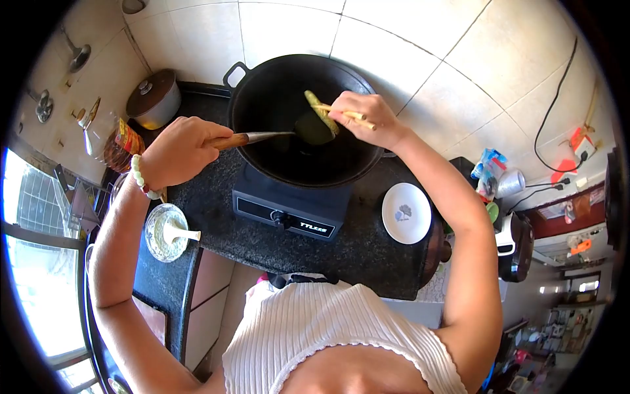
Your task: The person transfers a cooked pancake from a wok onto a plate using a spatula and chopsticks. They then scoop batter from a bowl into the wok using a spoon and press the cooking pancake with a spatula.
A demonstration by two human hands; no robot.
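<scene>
My left hand (180,152) is closed around the wooden handle of a spatula (266,135), whose dark blade reaches into the black wok (262,161). In my right hand (369,117) is a pair of chopsticks (355,115), held over the wok. Their tips meet a long, yellowish-green piece of food (312,98), which lies tilted over the spatula's blade. I cannot make out what kind of food it is, nor whether the blade bears its weight. The wok sits on a black countertop stove (289,210) with a front knob.
A white plate (407,213) lies right of the stove. At left, a bowl of pale batter (164,246) holds a white spoon (180,234). An oil bottle (111,139) and a lidded pot (154,98) stand behind my left hand. Cords (554,125) hang on the right wall.
</scene>
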